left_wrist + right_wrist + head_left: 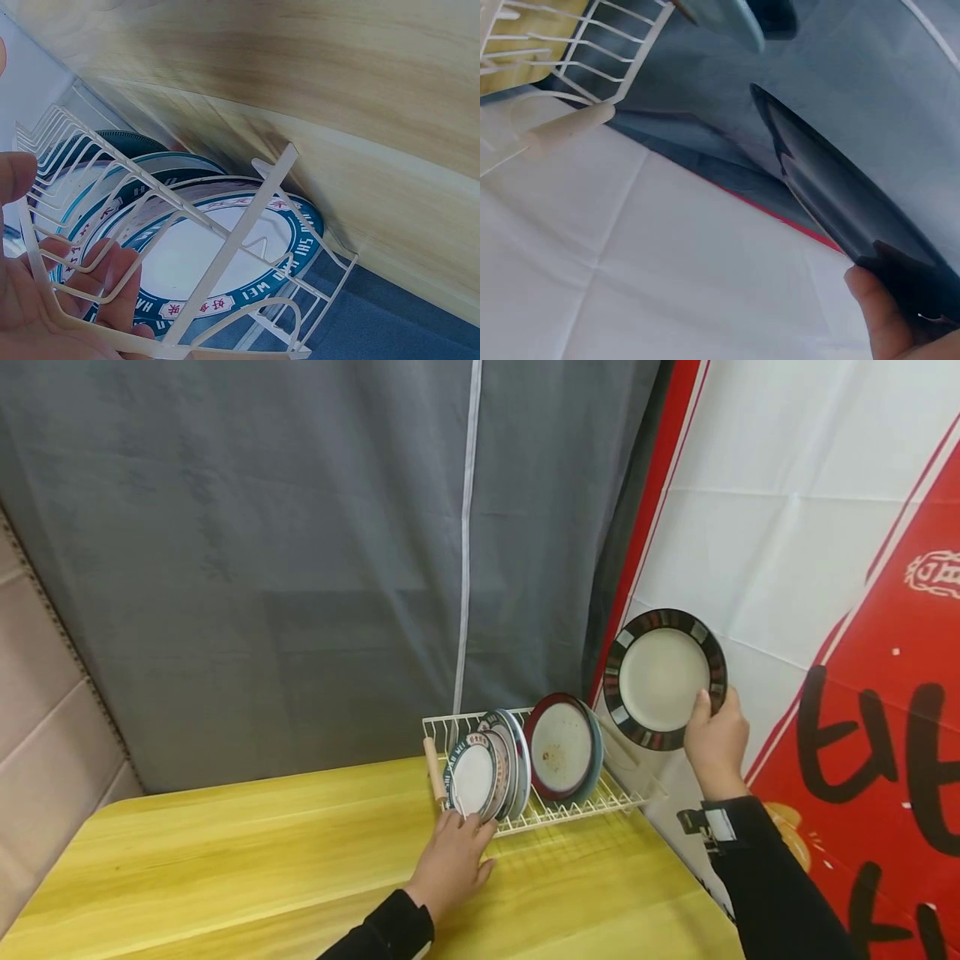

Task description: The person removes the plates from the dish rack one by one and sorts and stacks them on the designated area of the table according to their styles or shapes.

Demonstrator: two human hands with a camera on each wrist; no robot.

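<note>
A plate [663, 681] with a dark patterned rim and cream middle is held up by my right hand [717, 743], thumb on its face, right of the dish rack [570, 812]. In the right wrist view the plate's dark underside [855, 202] shows. My left hand [453, 860] grips the rack's front edge, with fingers among the wires in the left wrist view. Near it stand several plates, foremost a white plate [474, 779] with a teal lettered rim. Farther right in the rack are a red-rimmed plate [558, 747] and a blue-green plate [597, 752] behind it.
The rack stands on a yellow wooden table [247, 860], near its right edge. A grey curtain [300, 568] hangs behind. On the right is a white and red printed cloth [750, 527]. A padded panel [45, 735] borders the left side.
</note>
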